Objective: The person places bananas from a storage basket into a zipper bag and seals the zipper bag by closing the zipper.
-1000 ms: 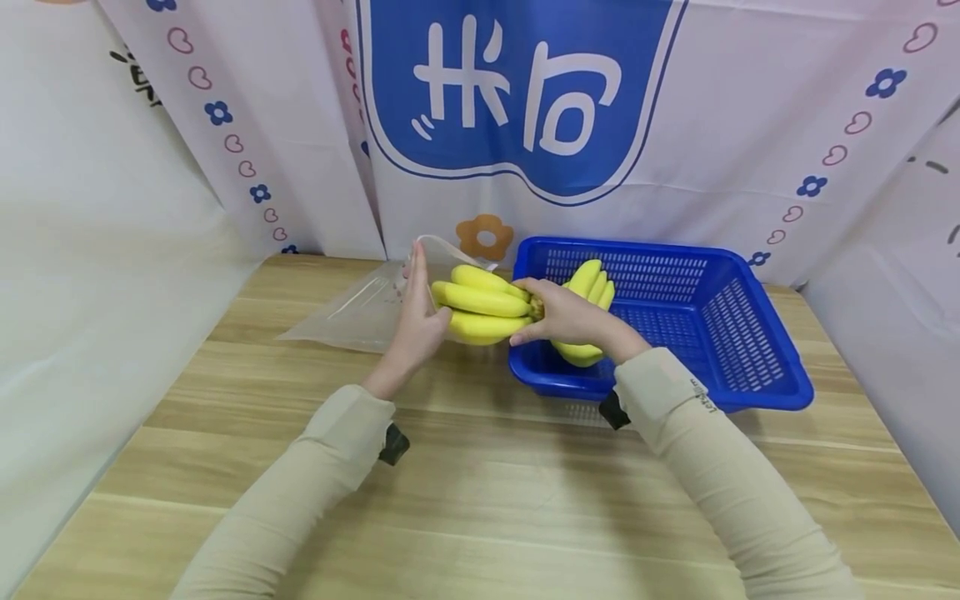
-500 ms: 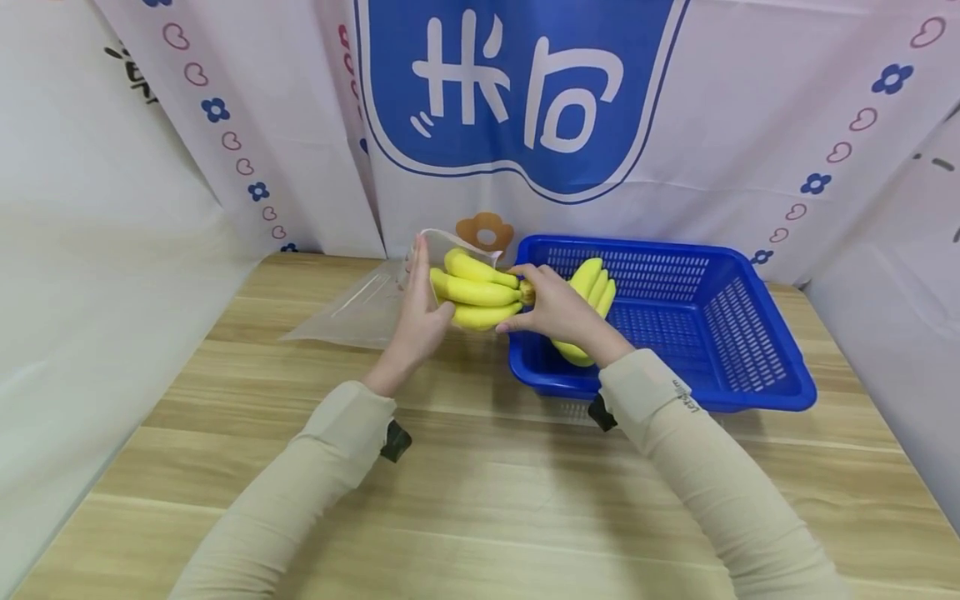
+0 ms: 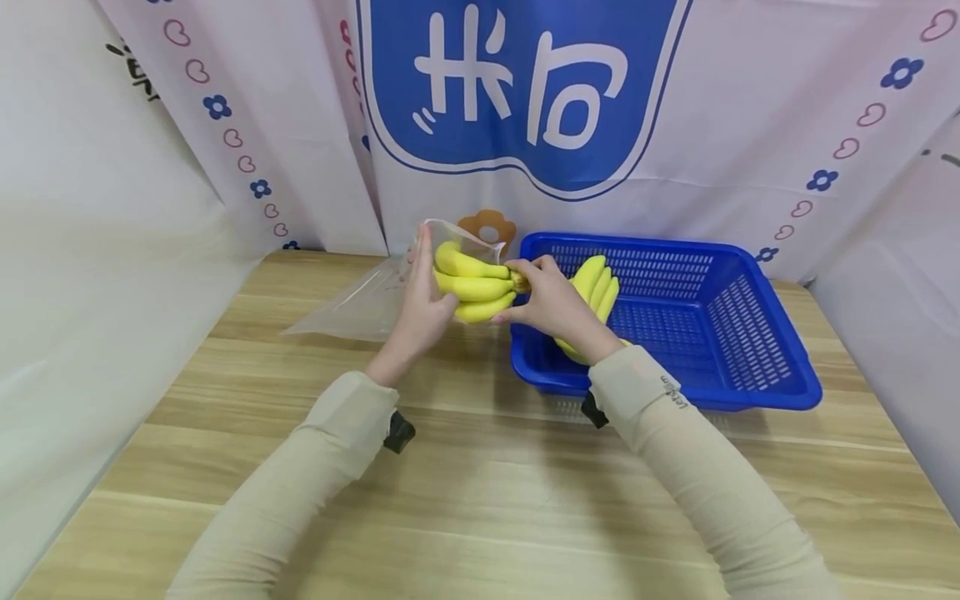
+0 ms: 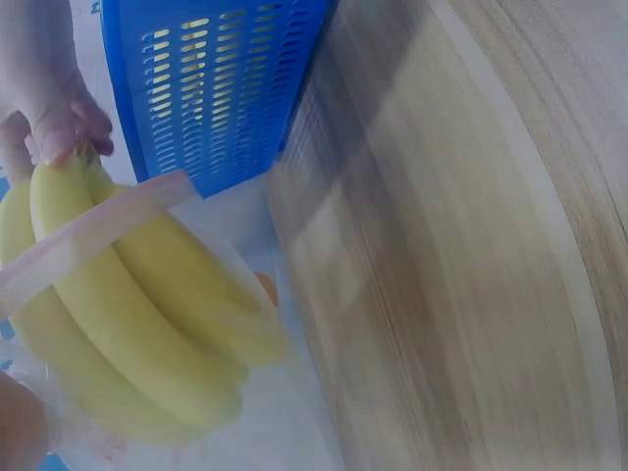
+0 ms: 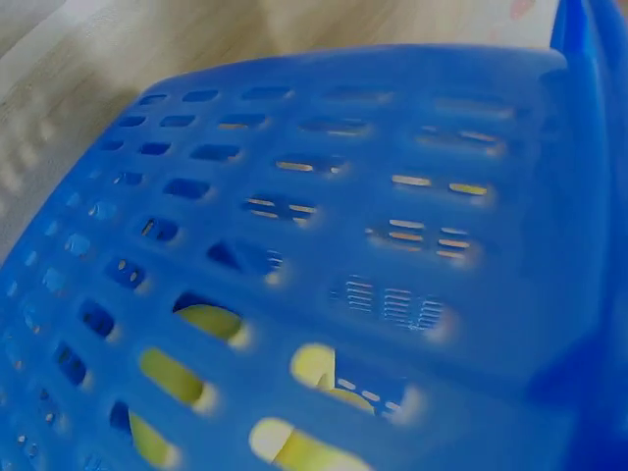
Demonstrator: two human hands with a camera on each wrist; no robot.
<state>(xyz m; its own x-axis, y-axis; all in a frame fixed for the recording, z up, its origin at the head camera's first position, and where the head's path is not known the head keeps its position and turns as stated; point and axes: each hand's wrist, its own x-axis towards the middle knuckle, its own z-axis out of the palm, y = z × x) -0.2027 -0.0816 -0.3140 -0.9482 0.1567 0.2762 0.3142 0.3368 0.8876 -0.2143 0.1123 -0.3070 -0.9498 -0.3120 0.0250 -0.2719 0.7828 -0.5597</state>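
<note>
A bunch of yellow bananas (image 3: 474, 288) lies partly inside a clear plastic bag (image 3: 348, 307). My right hand (image 3: 553, 302) grips the bunch by its stem end, just outside the bag's mouth. In the left wrist view the bananas (image 4: 137, 314) show through the film, with the bag's pinkish rim strip (image 4: 93, 235) crossing them. My left hand (image 3: 424, 304) holds the bag at its mouth, long fingers pointing up along the film and thumb toward the bananas. Its other fingers are partly hidden behind the bag.
A blue perforated basket (image 3: 757, 333) stands to the right, with another banana bunch (image 3: 595, 287) at its left end. Its slotted wall (image 5: 294, 196) fills the right wrist view. Behind the wooden table (image 3: 480, 500) hangs a printed white cloth (image 3: 735, 108).
My right hand has moved left and slightly up, pushing the bananas deeper into the bag. The bag's mouth stands a little higher around them. My left hand has stayed nearly in place.
</note>
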